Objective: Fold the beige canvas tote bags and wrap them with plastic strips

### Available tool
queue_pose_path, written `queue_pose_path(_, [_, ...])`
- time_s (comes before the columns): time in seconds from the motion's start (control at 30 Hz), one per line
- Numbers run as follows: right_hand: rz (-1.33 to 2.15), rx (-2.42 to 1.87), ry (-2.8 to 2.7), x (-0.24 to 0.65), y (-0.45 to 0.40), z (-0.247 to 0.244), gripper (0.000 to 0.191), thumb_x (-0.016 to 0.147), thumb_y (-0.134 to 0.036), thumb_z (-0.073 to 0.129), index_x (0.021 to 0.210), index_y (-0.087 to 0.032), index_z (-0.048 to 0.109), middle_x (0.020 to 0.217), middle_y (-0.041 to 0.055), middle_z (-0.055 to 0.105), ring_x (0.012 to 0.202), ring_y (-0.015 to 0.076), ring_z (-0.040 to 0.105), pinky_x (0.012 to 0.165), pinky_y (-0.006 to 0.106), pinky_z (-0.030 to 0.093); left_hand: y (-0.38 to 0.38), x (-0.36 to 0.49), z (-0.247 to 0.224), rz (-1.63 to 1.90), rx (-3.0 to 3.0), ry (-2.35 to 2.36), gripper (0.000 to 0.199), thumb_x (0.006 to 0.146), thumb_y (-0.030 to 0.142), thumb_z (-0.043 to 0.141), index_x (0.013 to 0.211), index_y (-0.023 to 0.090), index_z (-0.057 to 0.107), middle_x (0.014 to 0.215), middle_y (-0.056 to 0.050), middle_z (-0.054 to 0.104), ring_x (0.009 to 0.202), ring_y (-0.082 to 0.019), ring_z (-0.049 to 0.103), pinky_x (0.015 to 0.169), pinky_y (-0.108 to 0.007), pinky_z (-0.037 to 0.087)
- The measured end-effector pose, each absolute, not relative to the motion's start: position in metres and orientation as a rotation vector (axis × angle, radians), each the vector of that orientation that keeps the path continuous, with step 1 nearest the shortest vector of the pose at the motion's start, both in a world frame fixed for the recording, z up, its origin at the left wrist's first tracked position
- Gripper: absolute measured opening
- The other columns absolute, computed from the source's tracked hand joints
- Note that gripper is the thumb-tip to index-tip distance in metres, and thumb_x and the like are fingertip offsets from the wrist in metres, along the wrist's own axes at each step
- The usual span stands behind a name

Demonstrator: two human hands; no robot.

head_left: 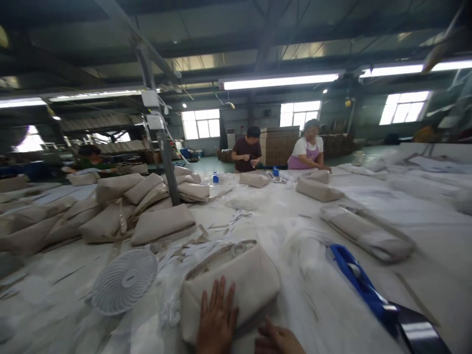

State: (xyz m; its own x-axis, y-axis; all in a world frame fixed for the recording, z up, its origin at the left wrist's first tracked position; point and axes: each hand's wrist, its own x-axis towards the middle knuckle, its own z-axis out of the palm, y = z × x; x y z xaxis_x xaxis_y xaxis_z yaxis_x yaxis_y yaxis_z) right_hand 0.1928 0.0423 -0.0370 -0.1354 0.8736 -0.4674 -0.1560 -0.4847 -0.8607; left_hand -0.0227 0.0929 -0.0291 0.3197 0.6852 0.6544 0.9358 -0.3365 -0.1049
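Beige bag (pixel 250 282) lies on white table (pixel 283 206), between fan (pixel 125 282) and blue tape dispenser (pixel 363 287). Left hand (pixel 217 317) rests flat on its side, fingers extended; right hand (pixel 279 339) just beside, fingers curled, can't tell if holding anything.

I see a beige handbag (pixel 252 279) with a matt, mostly smooth skin, leather or coated cloth, I cannot tell which. The desk fan (pixel 125 282) has a ribbed white plastic grille. On my remote feed, the tape dispenser (pixel 363 282) shows smooth, glossy blue plastic. Crinkled translucent plastic film (pixel 320 295) looks shiny; the stacked cartons (pixel 279 147) are matt brown cardboard.
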Motion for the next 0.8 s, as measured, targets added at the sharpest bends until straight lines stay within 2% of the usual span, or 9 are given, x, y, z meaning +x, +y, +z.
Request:
queue_pose_path(0.1, [1.832, -1.041, -0.627, 0.171, 0.043, -0.002, 0.068, 0.066, -0.074, 0.073, 0.105, -0.018, 0.07, 0.104, 0.0127, 0.074, 0.104, 0.0254, 0.071, 0.099, 0.037, 0.053, 0.088, -0.021, -0.018, -0.674, -2.23, -1.561, 0.052, 0.098, 0.03, 0.044, 0.149, 0.033, 0.036, 0.156, -0.007, 0.04, 0.143, -0.028, 0.038, 0.115, -0.056, 0.033])
queue_pose_path(0.17, [1.766, -0.954, -0.593, 0.155, 0.049, 0.018, 0.062, 0.073, -0.067, 0.072, 0.107, -0.016, 0.068, 0.114, 0.0139, 0.072, 0.113, 0.0252, 0.067, 0.101, 0.037, 0.052, 0.084, -0.02, -0.006, -0.615, -2.36, -1.591, 0.049, 0.099, 0.036, 0.042, 0.148, 0.03, 0.04, 0.155, -0.01, 0.041, 0.142, -0.03, 0.04, 0.111, -0.059, 0.038])
queue_pose_path(0.3, [1.693, -1.037, -0.444, 0.134, 0.059, 0.033, 0.051, 0.082, -0.058, 0.067, 0.107, -0.015, 0.066, 0.109, 0.0136, 0.072, 0.107, 0.0247, 0.068, 0.089, 0.039, 0.058, 0.074, -0.019, 0.016, -0.676, -2.452, -1.694, 0.049, 0.101, 0.038, 0.037, 0.148, 0.026, 0.039, 0.154, -0.014, 0.04, 0.142, -0.031, 0.039, 0.112, -0.061, 0.036])
queue_pose_path(0.4, [1.644, -0.997, -0.408, 0.125, 0.058, 0.044, 0.051, 0.075, -0.049, 0.077, 0.111, -0.014, 0.066, 0.112, 0.0111, 0.072, 0.106, 0.0233, 0.068, 0.092, 0.036, 0.056, 0.067, -0.019, 0.027, -0.807, -2.486, -1.727, 0.05, 0.102, 0.039, 0.035, 0.15, 0.027, 0.036, 0.155, -0.014, 0.039, 0.144, -0.03, 0.036, 0.114, -0.061, 0.034])
queue_pose_path(0.5, [1.457, -1.006, -0.542, 0.122, 0.055, 0.066, 0.052, 0.07, -0.044, 0.082, 0.108, -0.013, 0.068, 0.11, 0.0105, 0.074, 0.106, 0.0253, 0.068, 0.096, 0.037, 0.054, 0.06, -0.02, 0.039, -1.063, -2.509, -1.75, 0.052, 0.101, 0.041, 0.035, 0.152, 0.026, 0.033, 0.158, -0.012, 0.034, 0.147, -0.029, 0.031, 0.116, -0.06, 0.033])
queue_pose_path(0.57, [1.299, -1.001, -0.706, 0.124, 0.053, 0.084, 0.047, 0.073, -0.045, 0.079, 0.106, -0.013, 0.069, 0.105, 0.0092, 0.075, 0.102, 0.027, 0.068, 0.091, 0.038, 0.055, 0.049, -0.02, 0.05, -1.358, -2.535, -1.746, 0.052, 0.102, 0.041, 0.035, 0.151, 0.025, 0.033, 0.159, -0.01, 0.033, 0.146, -0.026, 0.032, 0.116, -0.053, 0.037])
queue_pose_path(0.63, [1.102, -1.005, -0.941, 0.13, 0.052, 0.102, 0.037, 0.077, -0.042, 0.074, 0.103, -0.016, 0.07, 0.102, 0.0064, 0.075, 0.098, 0.0269, 0.069, 0.087, 0.038, 0.057, 0.029, -0.018, 0.063, -1.661, -2.531, -1.757, 0.049, 0.101, 0.038, 0.037, 0.149, 0.026, 0.038, 0.154, -0.008, 0.043, 0.141, -0.024, 0.043, 0.114, -0.047, 0.043])
queue_pose_path(0.7, [0.814, -1.019, -1.241, 0.139, 0.052, 0.116, 0.028, 0.083, -0.032, 0.066, 0.107, -0.018, 0.071, 0.111, 0.0055, 0.074, 0.106, 0.0265, 0.067, 0.094, 0.039, 0.055, 0.001, -0.016, 0.079, -1.796, -2.513, -1.776, 0.044, 0.099, 0.034, 0.045, 0.141, 0.025, 0.049, 0.134, -0.006, 0.064, 0.125, -0.023, 0.059, 0.109, -0.047, 0.049])
queue_pose_path(0.8, [0.356, -1.024, -1.686, 0.148, 0.054, 0.12, 0.049, 0.087, -0.015, 0.05, 0.135, -0.021, 0.059, 0.145, 0.0048, 0.056, 0.136, 0.0231, 0.048, 0.117, 0.041, 0.037, -0.038, -0.015, 0.104, -1.706, -2.592, -1.606, 0.036, 0.094, 0.026, 0.05, 0.127, 0.033, 0.062, 0.109, 0.001, 0.075, 0.103, -0.023, 0.071, 0.091, -0.044, 0.061])
